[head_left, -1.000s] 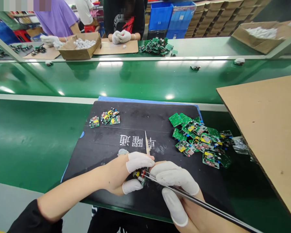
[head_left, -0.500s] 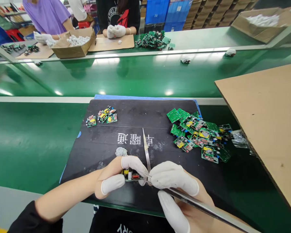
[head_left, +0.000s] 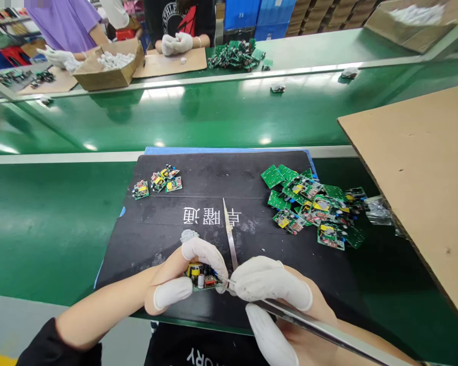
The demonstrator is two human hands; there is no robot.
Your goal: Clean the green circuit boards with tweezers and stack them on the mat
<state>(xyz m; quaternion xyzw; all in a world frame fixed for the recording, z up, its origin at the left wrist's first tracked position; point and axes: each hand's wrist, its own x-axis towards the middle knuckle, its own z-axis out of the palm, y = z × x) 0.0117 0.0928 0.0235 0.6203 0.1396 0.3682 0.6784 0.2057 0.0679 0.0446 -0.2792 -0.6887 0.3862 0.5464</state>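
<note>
Two hands work nearest me: my left hand pinches a small circuit board between capped thumb and forefinger, low over the black mat. My right hand is clamped on tweezers, tips touching the board. Farther out lie a blade, four finished boards, and a board pile.

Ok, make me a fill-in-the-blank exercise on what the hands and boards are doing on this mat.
1. The left hand holds a small ____ board.
2. The right hand grips metal ____ whose tip meets that board.
3. The big pile of boards lies on the ____ side of the black mat.
4. Both hands wear white finger ____.

Missing words: circuit; tweezers; right; cots
</note>
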